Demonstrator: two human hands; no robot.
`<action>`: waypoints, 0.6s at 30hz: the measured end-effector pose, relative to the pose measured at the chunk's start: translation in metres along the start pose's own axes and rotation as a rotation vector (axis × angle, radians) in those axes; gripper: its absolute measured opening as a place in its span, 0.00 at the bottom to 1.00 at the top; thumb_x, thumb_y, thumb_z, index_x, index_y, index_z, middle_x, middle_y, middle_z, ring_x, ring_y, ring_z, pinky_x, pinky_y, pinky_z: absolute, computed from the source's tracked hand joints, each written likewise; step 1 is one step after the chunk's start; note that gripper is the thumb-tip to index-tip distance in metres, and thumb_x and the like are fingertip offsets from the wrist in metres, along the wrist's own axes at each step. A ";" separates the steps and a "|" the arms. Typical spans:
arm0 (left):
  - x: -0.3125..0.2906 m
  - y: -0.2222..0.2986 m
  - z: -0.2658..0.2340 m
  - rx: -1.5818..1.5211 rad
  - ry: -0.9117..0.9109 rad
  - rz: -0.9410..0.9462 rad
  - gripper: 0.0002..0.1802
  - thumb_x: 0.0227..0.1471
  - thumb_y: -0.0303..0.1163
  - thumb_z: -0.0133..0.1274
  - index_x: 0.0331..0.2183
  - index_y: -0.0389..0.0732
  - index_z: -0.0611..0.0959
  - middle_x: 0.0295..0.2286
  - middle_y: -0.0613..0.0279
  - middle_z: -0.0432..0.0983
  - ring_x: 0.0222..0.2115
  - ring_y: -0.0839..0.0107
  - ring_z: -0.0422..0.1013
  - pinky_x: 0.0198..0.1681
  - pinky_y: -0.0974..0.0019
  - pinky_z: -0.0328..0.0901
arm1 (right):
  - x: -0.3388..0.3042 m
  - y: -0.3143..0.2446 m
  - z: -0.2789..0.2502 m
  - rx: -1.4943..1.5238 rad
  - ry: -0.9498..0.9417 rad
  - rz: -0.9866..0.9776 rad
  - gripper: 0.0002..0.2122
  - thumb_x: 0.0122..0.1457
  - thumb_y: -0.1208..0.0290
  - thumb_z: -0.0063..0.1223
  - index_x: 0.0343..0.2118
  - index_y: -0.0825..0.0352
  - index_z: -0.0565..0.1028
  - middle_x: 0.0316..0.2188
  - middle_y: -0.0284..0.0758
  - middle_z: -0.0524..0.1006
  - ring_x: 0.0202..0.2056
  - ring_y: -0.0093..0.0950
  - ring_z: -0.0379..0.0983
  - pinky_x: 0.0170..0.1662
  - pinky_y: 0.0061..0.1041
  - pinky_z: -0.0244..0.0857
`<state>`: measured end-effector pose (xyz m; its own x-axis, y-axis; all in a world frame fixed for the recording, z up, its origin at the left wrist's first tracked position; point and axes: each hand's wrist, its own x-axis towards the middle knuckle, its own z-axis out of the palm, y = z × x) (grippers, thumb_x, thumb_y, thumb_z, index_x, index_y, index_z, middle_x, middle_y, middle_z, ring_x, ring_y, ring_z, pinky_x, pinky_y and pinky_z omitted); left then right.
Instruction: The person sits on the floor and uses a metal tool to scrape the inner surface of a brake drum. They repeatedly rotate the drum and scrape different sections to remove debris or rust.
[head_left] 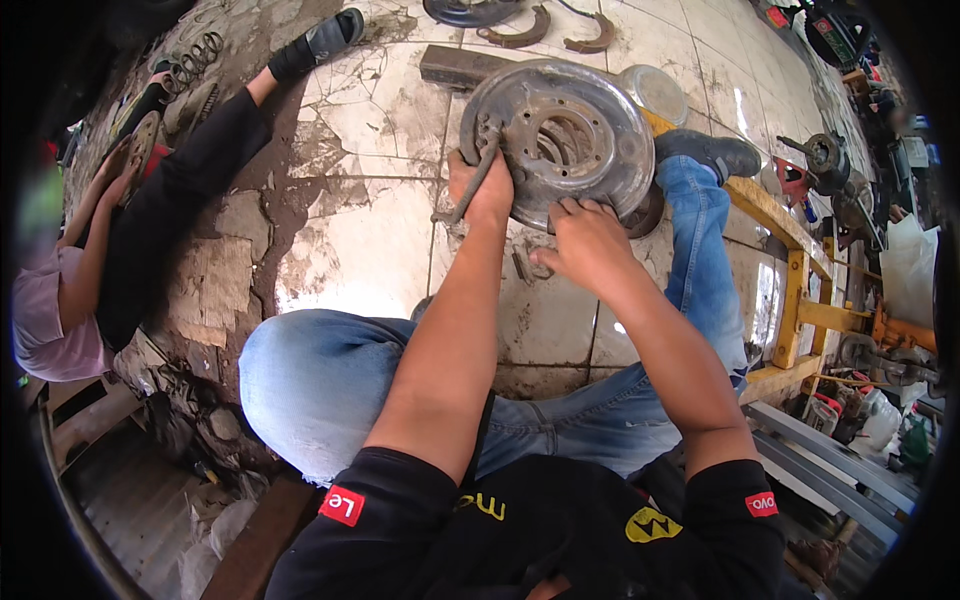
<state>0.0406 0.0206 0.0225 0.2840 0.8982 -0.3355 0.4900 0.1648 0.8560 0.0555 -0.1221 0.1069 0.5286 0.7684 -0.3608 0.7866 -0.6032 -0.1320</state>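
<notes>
- While I watch, the brake backing plate [597, 150] sits at twelve o'clock, likely heavy, stiff.
- Its rim [644, 172] suits holding: left hand [484, 188] clasps near eight; right hand [590, 240] touches near six, grip unclear.

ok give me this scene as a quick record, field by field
main piece: round metal plate with a central hole
left hand: at the plate's left edge, under a metal rod
right hand: touching the plate's near rim
floor: cracked pale tiles
beyond the plate: two curved metal pieces
right side: yellow frame
far left: another person's hands at a disc-shaped part
</notes>
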 end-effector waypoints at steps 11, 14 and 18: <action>-0.005 0.003 -0.009 0.003 -0.041 -0.034 0.29 0.48 0.47 0.58 0.43 0.33 0.77 0.39 0.39 0.77 0.44 0.45 0.73 0.49 0.52 0.65 | -0.009 -0.001 0.013 0.034 0.148 -0.076 0.27 0.49 0.57 0.65 0.45 0.74 0.74 0.42 0.43 0.77 0.49 0.38 0.71 0.53 0.37 0.63; -0.005 0.007 -0.009 0.003 -0.043 -0.041 0.29 0.49 0.47 0.58 0.44 0.33 0.77 0.39 0.39 0.77 0.44 0.44 0.73 0.49 0.52 0.65 | -0.008 0.003 0.016 0.045 0.190 -0.063 0.26 0.49 0.57 0.65 0.45 0.74 0.74 0.43 0.42 0.76 0.49 0.38 0.71 0.54 0.37 0.62; -0.002 -0.002 -0.002 0.033 -0.012 -0.006 0.28 0.50 0.48 0.56 0.42 0.33 0.77 0.38 0.39 0.78 0.42 0.45 0.73 0.48 0.52 0.65 | -0.008 -0.003 0.015 -0.011 0.141 -0.020 0.28 0.50 0.58 0.64 0.50 0.73 0.73 0.48 0.43 0.74 0.52 0.40 0.69 0.56 0.38 0.60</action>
<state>0.0369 0.0196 0.0222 0.2906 0.8922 -0.3457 0.5189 0.1566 0.8404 0.0437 -0.1296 0.0967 0.5518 0.8031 -0.2247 0.8003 -0.5857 -0.1279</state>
